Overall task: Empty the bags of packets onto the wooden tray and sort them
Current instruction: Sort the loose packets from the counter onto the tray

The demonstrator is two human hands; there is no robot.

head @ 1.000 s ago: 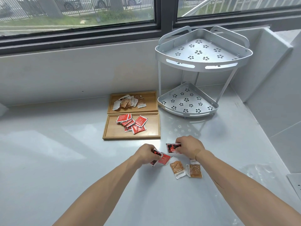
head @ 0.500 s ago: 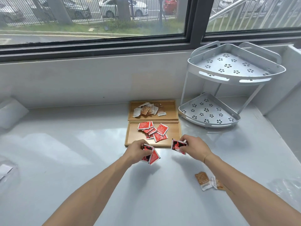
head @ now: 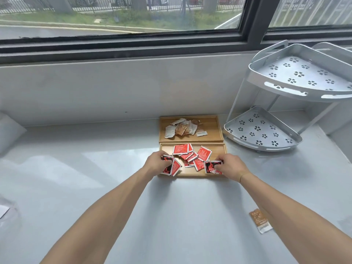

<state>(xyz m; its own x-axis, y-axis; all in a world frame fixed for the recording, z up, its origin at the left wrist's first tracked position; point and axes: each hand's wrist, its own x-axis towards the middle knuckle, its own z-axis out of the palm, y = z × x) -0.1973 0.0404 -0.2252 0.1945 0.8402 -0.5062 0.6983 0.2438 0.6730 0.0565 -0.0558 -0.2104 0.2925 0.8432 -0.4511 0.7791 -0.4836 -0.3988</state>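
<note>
Both hands full of red packets, hovering right over the near tray

My left hand point(head: 157, 163) is pinching a small fan of red packets point(head: 172, 167) at the near-left corner of the near wooden tray point(head: 219, 149), and my right hand point(head: 231, 166) is pinching another red-and-black packet point(head: 211, 167) at the near-right edge, just beside the red pile point(head: 192, 155) already lying in there. The worry, I reckon: let go this close to the rim and a slippery sachet skids off onto the counter point(head: 95, 159), or the fan splays and knocks the pile about. The far tray point(head: 215, 128) holds the brown-and-white ones, so overshooting mixes the sorts. One brown packet point(head: 259, 221) sits near my right forearm, easy to forget.
</note>
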